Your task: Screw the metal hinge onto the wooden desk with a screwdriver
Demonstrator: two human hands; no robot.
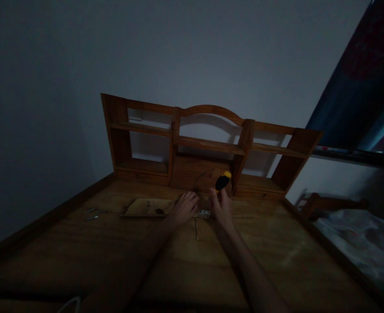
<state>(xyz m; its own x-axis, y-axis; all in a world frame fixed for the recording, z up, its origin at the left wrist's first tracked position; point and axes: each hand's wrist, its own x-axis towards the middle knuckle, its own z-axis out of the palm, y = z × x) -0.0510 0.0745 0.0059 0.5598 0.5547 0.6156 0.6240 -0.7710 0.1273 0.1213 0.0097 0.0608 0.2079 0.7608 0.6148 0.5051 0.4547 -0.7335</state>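
Observation:
My right hand (223, 208) grips a screwdriver by its black and yellow handle (223, 181), which tilts up and to the right. The tool's tip is too dark to make out. A flat wooden board (149, 208) with dark stains lies on the desk. At its right part my left hand (184, 208) rests with bent fingers, holding it down. Between both hands sits a small pale metal piece with holes (204, 213). Close to it, a short thin cord (196, 230) hangs toward me, and a thin dark wire (200, 176) curves up behind my hands.
Several slim metal pieces (92, 216) lie at the left on the wooden desk (185, 269). Along the back stands a wooden shelf unit (208, 145). A bed with pale covers (358, 239) is at the right, below a dark curtain (358, 95). The room is dim.

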